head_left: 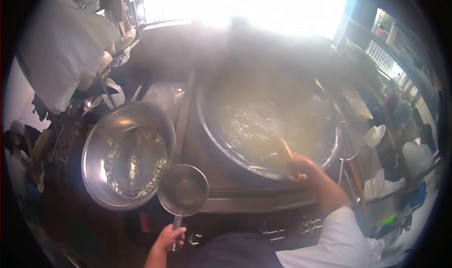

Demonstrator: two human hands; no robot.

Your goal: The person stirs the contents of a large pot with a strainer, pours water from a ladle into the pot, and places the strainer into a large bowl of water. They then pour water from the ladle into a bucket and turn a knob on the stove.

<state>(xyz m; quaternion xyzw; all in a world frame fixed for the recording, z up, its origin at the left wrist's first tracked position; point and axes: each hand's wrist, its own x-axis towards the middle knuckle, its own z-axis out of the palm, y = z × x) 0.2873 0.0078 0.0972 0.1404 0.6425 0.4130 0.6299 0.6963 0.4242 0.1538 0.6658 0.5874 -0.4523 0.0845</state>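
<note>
A stick [287, 149] is gripped by the right hand [301, 165] in the bubbling wok [268, 122]; a strainer [183, 190] (empty, beside the bowl [128, 155]) is grasped by the left hand [167, 237]. Frying appears underway, nothing scooped yet.

My left hand [167, 238] grips the handle of a round metal strainer ladle [183, 190], its bowl hanging just beside the rim of a big steel bowl [96, 148] with wet scraps inside. My right hand [301, 165] holds a wooden stick [286, 149] dipped into the bubbling oil of the large wok [266, 122]. Steam blurs the wok's far side.
</note>
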